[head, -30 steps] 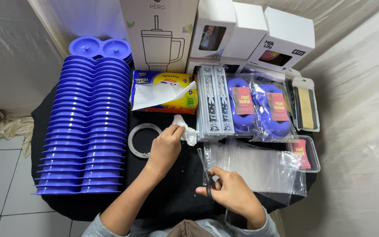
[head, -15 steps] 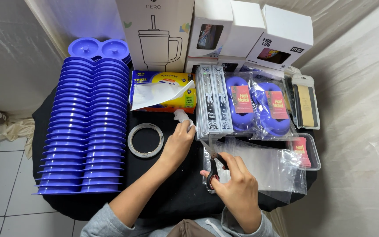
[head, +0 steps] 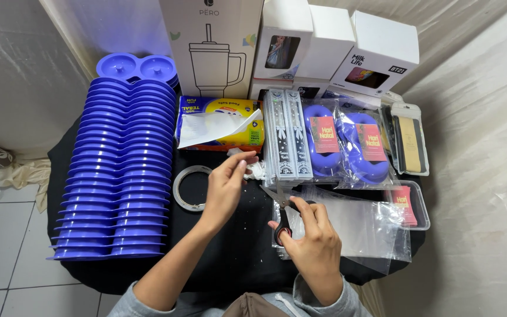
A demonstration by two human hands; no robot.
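Holding scissors (head: 283, 212) with right hand (head: 312, 243) fingers clamped through the handles, left hand (head: 225, 186) fingers are pinching together near white scrap (head: 257, 170); blades are best kept angled away.

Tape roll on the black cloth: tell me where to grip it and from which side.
Pinch the tape roll by its near-left rim, one finger inside the open centre, coming from above. It lies flat, and the left hand crowds its right edge.
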